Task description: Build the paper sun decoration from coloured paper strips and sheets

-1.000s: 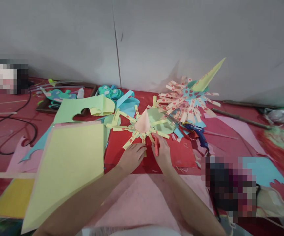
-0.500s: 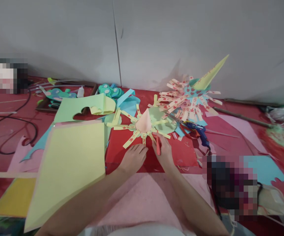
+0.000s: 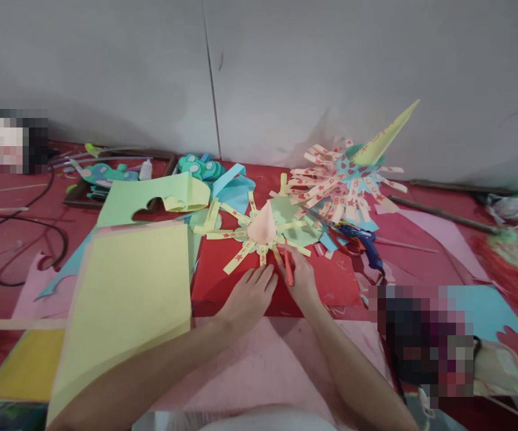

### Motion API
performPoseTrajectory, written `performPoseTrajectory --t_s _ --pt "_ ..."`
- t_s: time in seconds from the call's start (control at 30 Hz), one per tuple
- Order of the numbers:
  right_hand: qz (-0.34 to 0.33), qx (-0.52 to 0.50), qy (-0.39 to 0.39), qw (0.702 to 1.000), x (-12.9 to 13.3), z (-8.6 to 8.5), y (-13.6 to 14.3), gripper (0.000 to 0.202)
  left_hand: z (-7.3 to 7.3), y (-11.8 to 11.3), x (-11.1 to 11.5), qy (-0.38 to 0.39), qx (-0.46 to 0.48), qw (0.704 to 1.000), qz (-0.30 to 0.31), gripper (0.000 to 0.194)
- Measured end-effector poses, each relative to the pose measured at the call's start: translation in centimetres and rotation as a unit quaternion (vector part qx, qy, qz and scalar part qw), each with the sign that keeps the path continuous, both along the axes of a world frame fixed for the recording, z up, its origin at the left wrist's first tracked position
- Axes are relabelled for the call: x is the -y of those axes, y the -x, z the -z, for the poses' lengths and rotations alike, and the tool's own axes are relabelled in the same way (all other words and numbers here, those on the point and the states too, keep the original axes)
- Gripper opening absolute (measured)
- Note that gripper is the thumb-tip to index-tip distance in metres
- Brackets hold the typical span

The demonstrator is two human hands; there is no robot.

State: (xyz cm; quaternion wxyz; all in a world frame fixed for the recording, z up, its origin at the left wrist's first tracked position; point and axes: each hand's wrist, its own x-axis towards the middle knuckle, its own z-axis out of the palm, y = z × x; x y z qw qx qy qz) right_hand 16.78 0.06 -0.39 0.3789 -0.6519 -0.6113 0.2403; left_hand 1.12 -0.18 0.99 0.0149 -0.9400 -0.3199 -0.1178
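A small pale pink paper cone (image 3: 262,225) stands in the middle of a paper piece whose yellow strips (image 3: 240,257) fan outward. Red letters and stars mark several of these strips. My right hand (image 3: 304,280) is closed round a red marker (image 3: 289,267), held nearly upright beside a strip at the near right; its tip is too small to make out. My left hand (image 3: 249,299) lies palm down with fingers stretched out, close to the ends of the near strips. Under both hands is a red sheet (image 3: 340,281).
A taller fringed paper piece with a yellow cone (image 3: 387,137) stands behind right. A blue glue gun (image 3: 369,246) and scissors (image 3: 315,214) lie near it. Yellow sheets (image 3: 133,287) are at left, with a cut green sheet (image 3: 151,191) and a tray (image 3: 77,194) beyond. A grey wall (image 3: 308,66) closes the back.
My left hand has shifted slightly right, toward my right hand. The marker stays in my right hand, which has barely moved. The paper cone and strips keep their place.
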Motion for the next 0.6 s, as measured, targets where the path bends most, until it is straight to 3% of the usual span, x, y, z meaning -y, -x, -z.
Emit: performPoseTrajectory --t_s 0.17,0.4,0.6 --pt "0.003 -0.016 -0.005 1.0 -0.2 -0.7 -0.2 0.026 0.9 -0.2 0.0 -0.061 0.015 0.998 0.02 0.031" --pt "0.065 -0.092 -0.053 0.992 -0.4 -1.7 -0.2 0.024 1.0 0.4 -0.5 -0.12 0.067 0.99 -0.013 0.024" --pt "0.086 -0.129 -0.003 0.988 -0.5 -3.0 0.0 0.024 1.2 0.3 -0.5 -0.122 0.063 0.99 -0.015 0.022"
